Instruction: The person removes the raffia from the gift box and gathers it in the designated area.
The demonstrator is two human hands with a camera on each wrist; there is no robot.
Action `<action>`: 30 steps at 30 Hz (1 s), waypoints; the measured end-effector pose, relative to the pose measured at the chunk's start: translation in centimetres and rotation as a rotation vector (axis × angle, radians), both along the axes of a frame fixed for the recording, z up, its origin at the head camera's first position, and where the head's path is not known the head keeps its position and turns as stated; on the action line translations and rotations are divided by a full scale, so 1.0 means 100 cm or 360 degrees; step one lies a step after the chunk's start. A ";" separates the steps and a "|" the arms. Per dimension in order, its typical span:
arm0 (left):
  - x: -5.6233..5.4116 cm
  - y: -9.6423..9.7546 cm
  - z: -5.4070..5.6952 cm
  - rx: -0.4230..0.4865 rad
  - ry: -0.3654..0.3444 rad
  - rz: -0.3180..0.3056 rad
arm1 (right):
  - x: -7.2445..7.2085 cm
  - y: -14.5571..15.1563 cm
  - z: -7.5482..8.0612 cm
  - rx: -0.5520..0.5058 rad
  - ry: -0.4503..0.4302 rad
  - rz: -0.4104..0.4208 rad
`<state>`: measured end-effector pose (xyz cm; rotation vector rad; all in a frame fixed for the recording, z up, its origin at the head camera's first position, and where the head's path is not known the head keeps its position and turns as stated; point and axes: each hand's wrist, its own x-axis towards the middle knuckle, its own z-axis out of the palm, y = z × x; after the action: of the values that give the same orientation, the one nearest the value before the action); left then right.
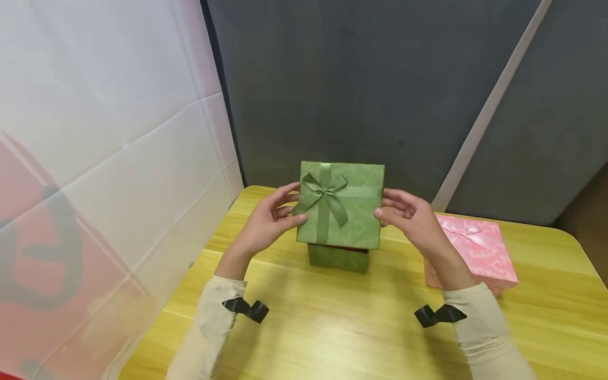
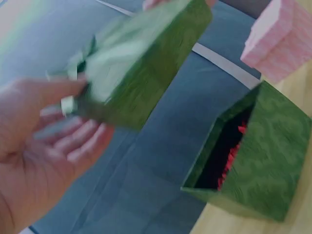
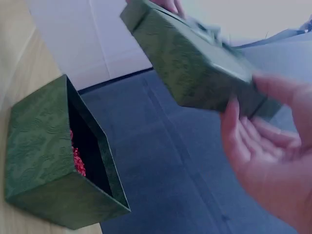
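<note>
A green box lid [image 1: 356, 221] with a ribbon bow is held up by both hands over the open green box [image 1: 338, 257]. My left hand [image 1: 268, 219] grips the lid's left side, thumb on the top face and fingers at the edge. On the opposite side my right hand [image 1: 410, 216] pinches the lid the same way. Both wrist views show a gap between the lid and the box. Inside the green box, red shredded filler [image 3: 78, 161] shows against the dark interior.
To the right on the wooden table [image 1: 304, 327] stands a pink gift box [image 1: 480, 248] with a bow, partly behind my right forearm. A grey curtain [image 1: 356, 89] hangs behind the table, and a white fabric wall [image 1: 142, 105] rises at the left.
</note>
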<state>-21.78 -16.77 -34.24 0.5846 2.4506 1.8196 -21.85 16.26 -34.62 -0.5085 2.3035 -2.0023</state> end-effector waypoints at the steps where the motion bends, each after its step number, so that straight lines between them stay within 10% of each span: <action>1: 0.006 -0.004 -0.001 0.0021 0.0019 -0.0060 | 0.005 0.001 -0.001 -0.0046 0.0036 0.0080; 9: 0.054 -0.025 -0.022 -0.0357 0.0191 -0.0427 | 0.056 0.009 -0.017 0.0333 0.0309 0.0632; 14: 0.067 -0.019 -0.042 -0.0697 0.0386 -0.0520 | 0.074 0.009 -0.032 0.0860 0.0600 0.0663; 22: 0.065 -0.008 -0.102 -0.1285 0.1354 -0.0429 | 0.082 -0.004 -0.088 0.1258 0.1243 0.0565; 30: 0.064 -0.010 -0.134 -0.1544 0.1532 -0.0319 | 0.081 -0.015 -0.128 0.1315 0.1604 0.0414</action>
<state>-15.37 -17.79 -47.67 1.6993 3.1069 0.0490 -13.79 14.72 -47.46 -1.8375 2.9578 -0.5177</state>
